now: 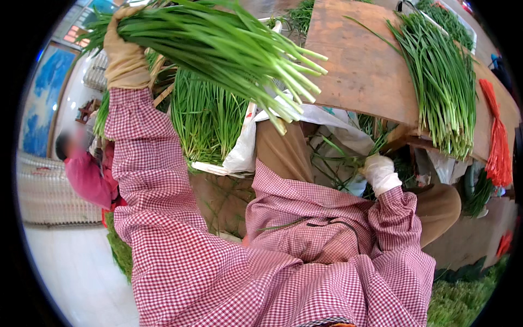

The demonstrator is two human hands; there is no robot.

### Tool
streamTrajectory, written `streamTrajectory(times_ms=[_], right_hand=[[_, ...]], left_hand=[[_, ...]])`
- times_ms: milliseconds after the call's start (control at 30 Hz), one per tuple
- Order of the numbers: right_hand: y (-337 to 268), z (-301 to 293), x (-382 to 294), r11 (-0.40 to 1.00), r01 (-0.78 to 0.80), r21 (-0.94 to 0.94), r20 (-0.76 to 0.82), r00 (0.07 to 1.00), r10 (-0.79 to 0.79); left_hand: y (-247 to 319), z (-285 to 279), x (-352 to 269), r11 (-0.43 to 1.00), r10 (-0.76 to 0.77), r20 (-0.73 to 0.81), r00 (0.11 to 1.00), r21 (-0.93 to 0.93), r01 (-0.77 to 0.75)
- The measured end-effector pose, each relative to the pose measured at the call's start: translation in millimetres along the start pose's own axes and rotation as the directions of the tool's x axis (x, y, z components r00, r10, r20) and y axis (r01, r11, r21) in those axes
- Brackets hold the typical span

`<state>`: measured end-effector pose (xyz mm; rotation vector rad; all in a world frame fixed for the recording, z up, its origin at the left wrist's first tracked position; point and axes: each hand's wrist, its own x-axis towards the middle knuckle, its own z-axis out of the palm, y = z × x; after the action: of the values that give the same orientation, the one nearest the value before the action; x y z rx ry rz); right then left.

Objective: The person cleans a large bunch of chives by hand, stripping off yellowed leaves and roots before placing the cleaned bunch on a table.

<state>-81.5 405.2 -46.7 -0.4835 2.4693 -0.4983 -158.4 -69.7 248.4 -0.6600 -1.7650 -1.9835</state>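
Note:
My left hand [122,45], in a tan glove, is raised at the upper left. It grips a large bunch of garlic chives [212,49] by the leafy end, and the pale cut stems point to the right. My right hand [381,171], in a whitish glove, is low by my right knee. Its fingers are curled beside loose chive strands [333,163]; whether it holds any of them is unclear. Below the raised bunch, more upright chives [208,118] fill a white crate [210,168] with a white plastic sheet [241,153] over its edge.
A wooden board [359,61] at the right bears a pile of chives [441,90] and a bundle of red ties [494,135]. Behind it stands another crate of greens [449,24]. A person in pink [88,178] sits at the left. Greens [461,298] lie at the lower right.

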Motion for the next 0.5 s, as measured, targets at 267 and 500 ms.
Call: streamTrajectory(times_ms=[267,500], right_hand=[[-60,-35,27,0.233,0.277,0.932,-0.264,0.961,-0.087],[-104,-7,62,-0.400,0.013,0.917,-0.294,0.699,-0.651]], left_hand=[[28,43,-14,0.987,0.160,0.155,0.975,0.001,-0.162],[8,85,12,0.500,-0.109,0.420,0.901,-0.760,0.415]])
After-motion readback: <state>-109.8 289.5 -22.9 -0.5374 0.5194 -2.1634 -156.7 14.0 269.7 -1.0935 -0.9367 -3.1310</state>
